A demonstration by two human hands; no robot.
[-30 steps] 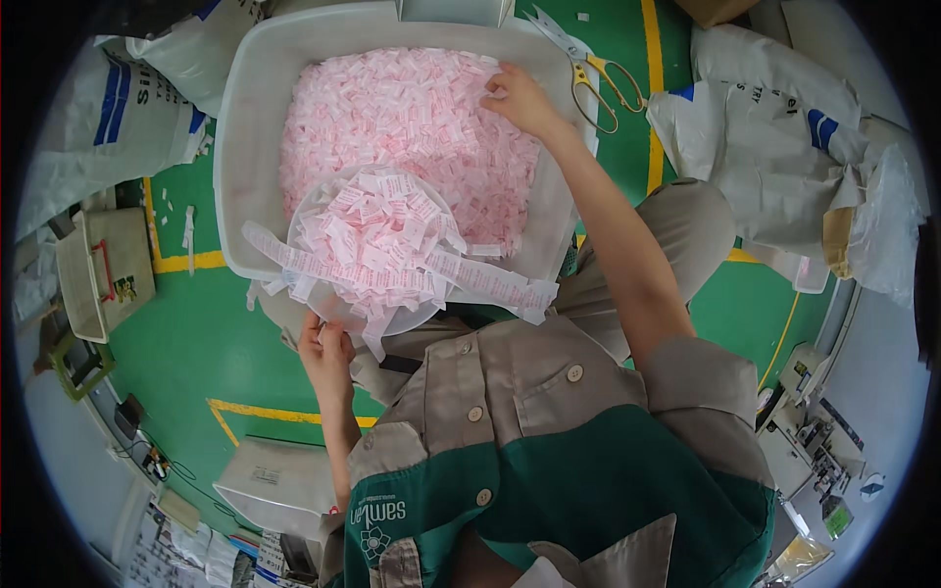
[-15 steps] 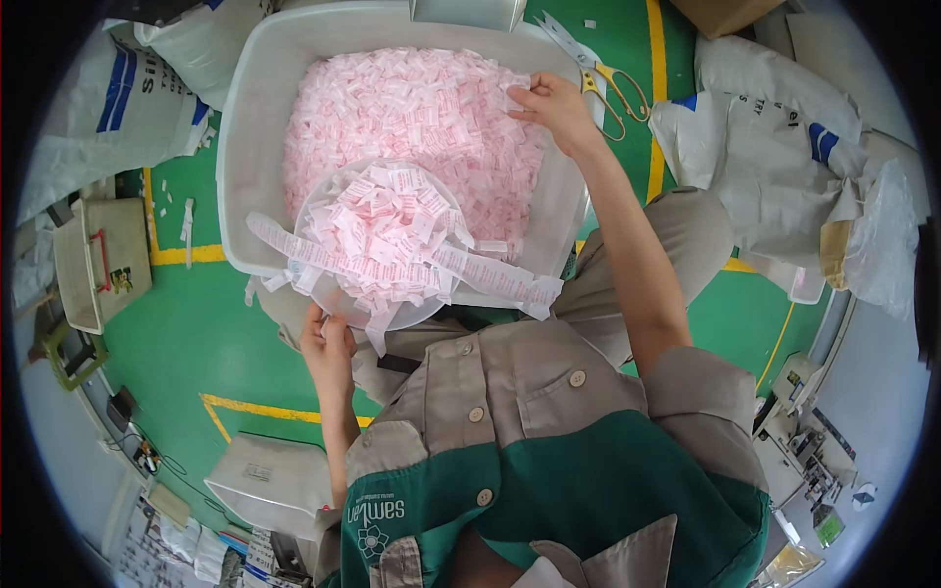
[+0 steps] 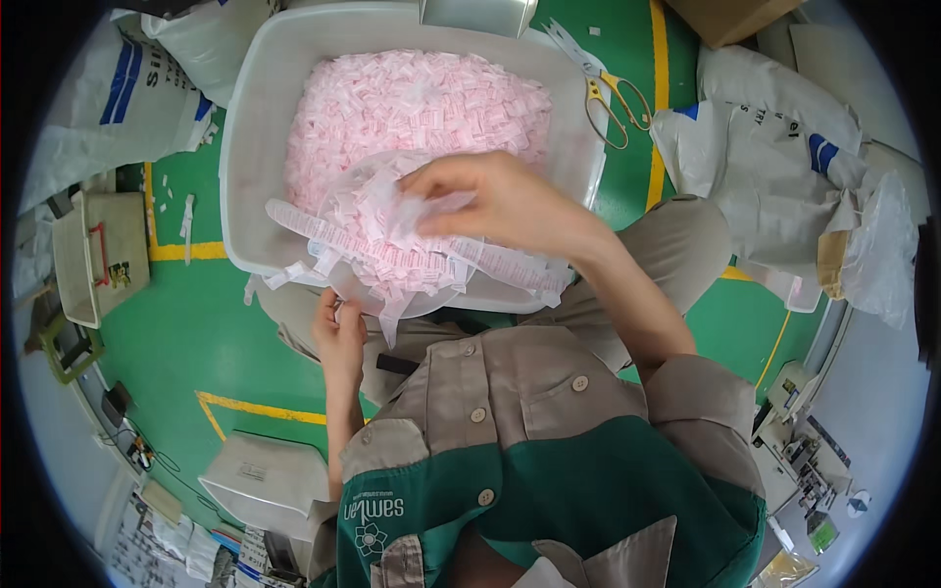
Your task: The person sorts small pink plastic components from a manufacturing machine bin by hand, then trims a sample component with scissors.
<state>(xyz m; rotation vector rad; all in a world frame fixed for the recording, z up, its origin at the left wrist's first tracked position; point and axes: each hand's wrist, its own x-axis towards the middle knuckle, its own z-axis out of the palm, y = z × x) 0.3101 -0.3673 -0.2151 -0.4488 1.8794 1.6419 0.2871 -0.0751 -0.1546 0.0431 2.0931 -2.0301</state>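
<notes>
A large white plastic bin [image 3: 235,167] stands in front of me, heaped with small pink-and-white printed sachets [image 3: 421,103]. At its near side is a round translucent bowl [image 3: 453,297], piled with more sachets. Joined sachet strips [image 3: 510,265] hang over the bowl on both sides. My right hand [image 3: 500,201] is over the bowl's pile, with fingers bent around a few sachets [image 3: 446,204]; motion blurs them. Down at the bowl's near left rim, my left hand [image 3: 340,333] has its fingers closed on the edge.
Yellow-handled scissors [image 3: 616,103] lie by the bin's far right corner. A metal container [image 3: 477,15] rests at the far rim. White sacks flank both sides, like this one [image 3: 745,147] on the right. Another bin [image 3: 108,255] stands left on the green floor.
My right hand has moved left and nearer, from the sachet heap at the bin's right side to above the bowl. The left hand stays at the rim, shifted slightly right.
</notes>
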